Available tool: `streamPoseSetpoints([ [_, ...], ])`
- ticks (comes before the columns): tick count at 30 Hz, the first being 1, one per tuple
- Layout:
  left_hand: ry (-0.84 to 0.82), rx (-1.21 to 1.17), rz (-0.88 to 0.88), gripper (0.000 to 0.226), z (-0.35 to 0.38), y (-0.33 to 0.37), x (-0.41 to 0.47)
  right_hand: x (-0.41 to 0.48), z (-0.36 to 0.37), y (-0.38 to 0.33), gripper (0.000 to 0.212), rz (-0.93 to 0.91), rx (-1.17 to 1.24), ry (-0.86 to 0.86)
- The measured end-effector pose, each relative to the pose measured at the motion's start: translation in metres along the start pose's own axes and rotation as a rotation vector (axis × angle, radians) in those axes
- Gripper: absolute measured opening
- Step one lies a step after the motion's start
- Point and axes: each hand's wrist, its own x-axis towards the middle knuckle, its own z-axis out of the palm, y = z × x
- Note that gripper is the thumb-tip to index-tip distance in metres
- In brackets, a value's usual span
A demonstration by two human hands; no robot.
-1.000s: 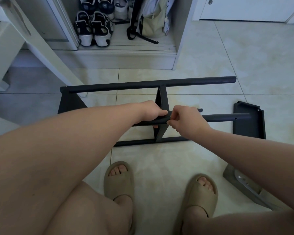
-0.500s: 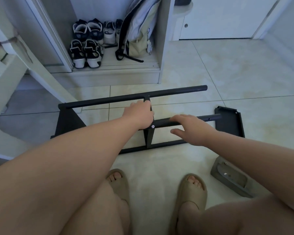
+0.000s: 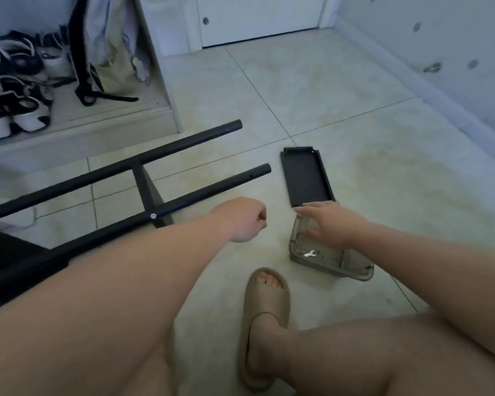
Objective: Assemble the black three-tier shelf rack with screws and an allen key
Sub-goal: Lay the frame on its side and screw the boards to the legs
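One tray (image 3: 355, 274) holding a small spanner (image 3: 309, 253), right hand (image 3: 332, 222) splayed inside, left hand (image 3: 242, 218) curled, hold unclear

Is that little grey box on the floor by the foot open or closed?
Open: the box has no lid on it, the right hand reaches into it, and a small wrench shows inside.

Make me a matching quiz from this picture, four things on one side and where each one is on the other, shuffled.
Things:
1. black metal tube frame
2. flat black rectangular tray
3. small silver wrench
4. beige foam slipper

Places:
A. inside the translucent grey plastic box
B. on a foot
C. flat on the tiles just beyond the box
D. lying on the tiles, leftmost of the four

Pairs: 1-D, 2-C, 3-A, 4-B.
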Motion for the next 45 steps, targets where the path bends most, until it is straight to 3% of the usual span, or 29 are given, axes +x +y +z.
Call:
streamPoseSetpoints([
  [5,-0.215,0.005,-0.015,0.029,0.041,0.012,0.062,0.028,0.041,0.055,0.055,0.088,0.04,-0.085],
  [11,-0.327,-0.269,-0.086,0.034,0.108,0.012,0.117,0.079,0.113,0.086,0.051,0.202,0.229,-0.144],
  [16,-0.237,-0.578,-0.108,0.021,0.143,0.01,0.141,0.109,0.156,0.1,0.044,0.246,0.268,-0.108],
  [23,-0.22,-0.757,-0.07,0.01,0.16,0.004,0.152,0.144,0.19,0.103,0.031,0.293,0.164,0.007],
  [31,-0.258,-0.796,-0.091,0.013,0.16,0.006,0.151,0.15,0.202,0.11,0.027,0.222,-0.053,0.061],
  [35,-0.265,-0.818,-0.115,0.013,0.159,0.008,0.149,0.145,0.204,0.114,0.035,0.167,-0.196,0.069],
  [45,-0.258,-0.807,-0.123,0.014,0.155,0.011,0.148,0.14,0.196,0.12,0.023,0.172,-0.236,0.032],
])
